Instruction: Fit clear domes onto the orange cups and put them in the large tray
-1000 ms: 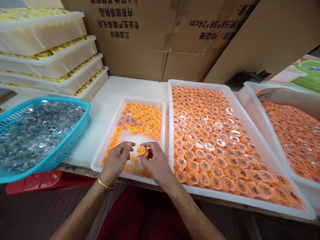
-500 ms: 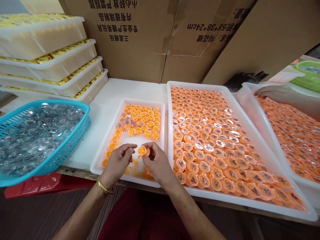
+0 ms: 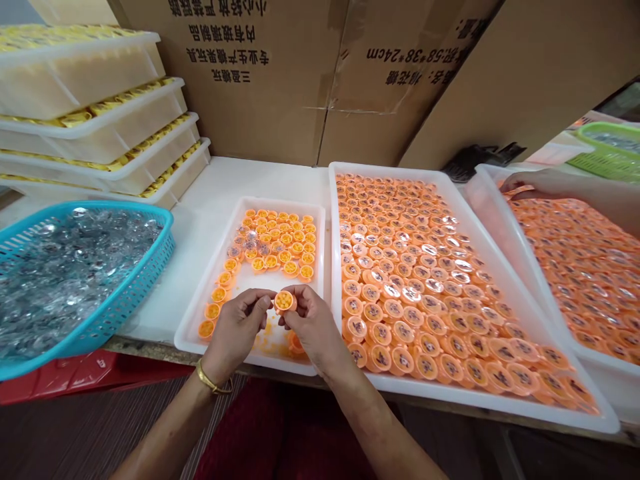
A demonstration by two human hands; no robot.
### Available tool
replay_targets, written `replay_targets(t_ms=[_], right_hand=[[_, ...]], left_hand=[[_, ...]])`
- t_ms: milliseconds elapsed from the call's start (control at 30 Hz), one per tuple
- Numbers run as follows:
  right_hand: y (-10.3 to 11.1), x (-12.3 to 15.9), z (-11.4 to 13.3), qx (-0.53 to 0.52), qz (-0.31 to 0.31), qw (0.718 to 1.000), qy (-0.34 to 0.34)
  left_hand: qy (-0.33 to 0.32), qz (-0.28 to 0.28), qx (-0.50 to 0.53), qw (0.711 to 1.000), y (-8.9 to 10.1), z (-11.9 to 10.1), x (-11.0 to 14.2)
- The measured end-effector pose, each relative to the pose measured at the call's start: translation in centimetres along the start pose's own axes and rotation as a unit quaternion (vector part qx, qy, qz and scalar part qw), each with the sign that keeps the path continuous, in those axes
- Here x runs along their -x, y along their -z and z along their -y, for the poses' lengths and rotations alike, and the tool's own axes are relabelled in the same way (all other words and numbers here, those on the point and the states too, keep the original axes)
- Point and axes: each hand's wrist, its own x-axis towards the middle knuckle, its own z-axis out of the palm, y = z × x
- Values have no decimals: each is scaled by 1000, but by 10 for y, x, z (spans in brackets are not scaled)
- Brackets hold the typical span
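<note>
My right hand (image 3: 313, 327) pinches a small orange cup (image 3: 285, 301) filled with yellow candy beads, its opening tilted up toward me. Close beside the cup's left rim is my left hand (image 3: 239, 325), thumb and fingers pressed together; whatever they hold, if anything, I cannot make out. Both hands are over the near part of a small white tray (image 3: 193, 320). Filled orange cups (image 3: 285, 239) stand in rows at its far end and down its left side, and a few carry clear printed lids. Loose yellow beads (image 3: 270, 341) lie on the tray's bottom.
A blue basket (image 3: 125, 297) of clear lids (image 3: 75, 267) stands at left, before stacked white trays (image 3: 175, 140) with yellow packets. At right is a large white tray (image 3: 510, 300) of lidded orange cups. Another person's hand (image 3: 533, 183) reaches into a further tray. Cardboard boxes (image 3: 280, 113) stand behind.
My left hand has come closer to the cup, its fingertips now by the rim. The cup has turned to face me more. The other person's hand has lifted slightly.
</note>
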Motion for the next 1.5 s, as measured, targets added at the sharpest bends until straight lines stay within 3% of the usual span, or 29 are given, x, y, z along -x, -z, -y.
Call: replay_targets(t_ms=[200, 333, 433, 533, 600, 700, 833, 967, 1200, 1367, 1500], right_hand=[[1, 2, 1, -6, -1, 1000, -19], [-3, 4, 5, -57, 7, 996, -72], [-9, 7, 8, -124, 29, 986, -104], [-15, 9, 7, -177, 49, 977, -107], [-18, 9, 4, -186, 47, 977, -97], [-19, 6, -1, -166, 33, 983, -76], [-16, 3, -5, -148, 11, 987, -68], [-13, 3, -5, -133, 5, 989, -70], [-5, 2, 7, -118, 36, 991, -60], [6, 0, 17, -135, 85, 985, -70], [9, -1, 19, -159, 85, 980, -82]], left_hand=[[15, -20, -47, 999, 11, 4, 0], [2, -21, -21, 1000, 13, -1, 0], [-83, -55, -80, 992, 10, -4, -2], [-221, -77, -186, 954, 3, -3, -4], [-274, -69, -212, 936, -4, -2, -3], [-245, -44, -178, 952, -15, -4, 3], [-104, 15, -2, 994, -18, -11, 12], [-35, 59, 165, 984, -11, -11, 11], [-68, 13, 118, 991, -11, -3, 2], [-173, -4, -28, 984, -2, -6, 0], [-191, -23, -37, 981, 3, -5, -1]])
